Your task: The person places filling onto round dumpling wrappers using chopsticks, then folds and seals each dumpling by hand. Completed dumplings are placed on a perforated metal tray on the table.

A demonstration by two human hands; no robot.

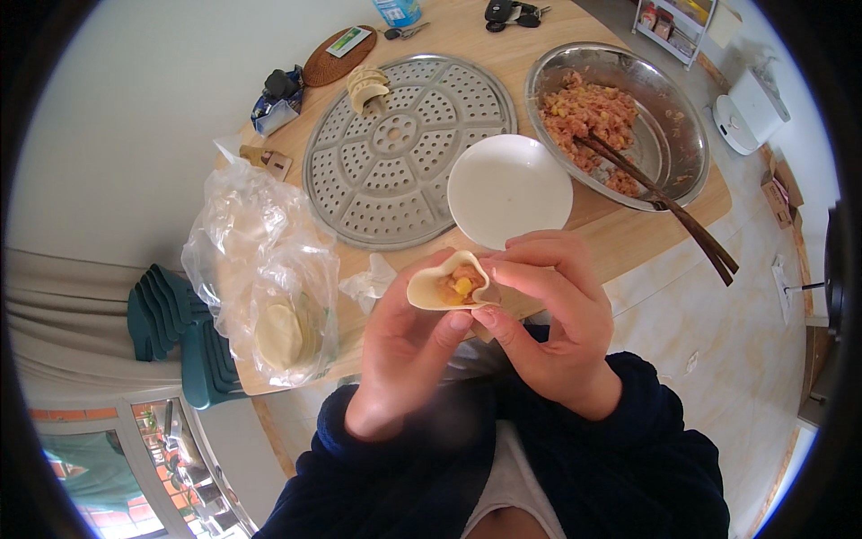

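Observation:
A dumpling wrapper [431,286] with meat filling [463,283] in it is held in front of me, its right side pinched into a fold and its left side gaping. My left hand [407,343] supports it from the left, thumb at the lower edge. On the right, the fingertips of my right hand [559,316] grip the folded rim. Just beyond my hands lies a white plate [510,192]. A steel bowl [680,141] of minced filling [586,114] stands at the far right, with wooden chopsticks [663,195] resting in it and over its rim.
A round perforated steamer tray [394,178] carries a few folded dumplings [368,86] near its back edge. At left, a plastic bag [236,209] holds round wrappers [279,337]. A crumpled tissue [369,279], woven mat [323,64] and keys [515,15] lie on the wooden table [646,249].

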